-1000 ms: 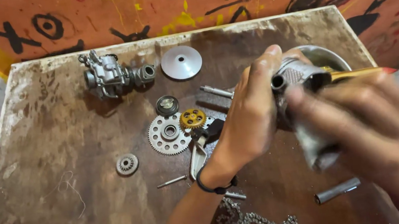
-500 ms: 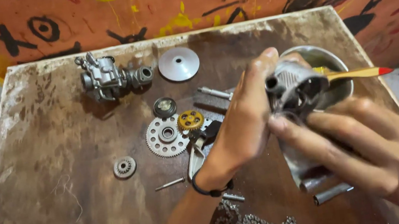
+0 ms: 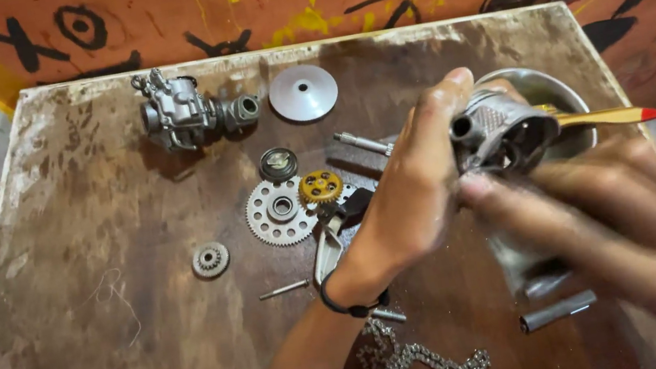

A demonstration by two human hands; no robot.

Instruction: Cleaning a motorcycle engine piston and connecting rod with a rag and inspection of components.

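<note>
Over a stained wooden table (image 3: 96, 274), held up above the far right corner. Left hand (image 3: 412, 189) wrapped round a grey cast-metal engine part (image 3: 504, 130), thumb up along the near side, fingers curled behind and pinching the casting by its body. Right hand (image 3: 624, 225) blurred, fingers loosely spread and reaching in under the part's lower edge, one fingertip touching it near the dark opening; hard to tell whether anything is actually gripped there. Looks heavy for its size, stiff, no give at all, ribbed on top and probably oily, so slippery on the smooth faces. Best taken by the ribs or the stubby tube end sticking out on the left, not by thin edges. Just behind, a metal bowl (image 3: 567, 89) with a yellow-handled brush (image 3: 607, 116), red-tipped, lying across its rim. Down on the table: a carburettor (image 3: 180, 111) at the far left, a plain grey disc (image 3: 303, 92) beside it, a small round cap (image 3: 278, 164), a large toothed sprocket (image 3: 280, 211) touching a small brass-coloured gear (image 3: 320, 187), a little lone gear (image 3: 210, 259) well apart to the left. Nearer the front edge, a thin pin (image 3: 283, 289), a loose chain (image 3: 422, 361) below the left wrist, and a short steel tube (image 3: 557, 311) under the right hand. Black band on the left wrist.
</note>
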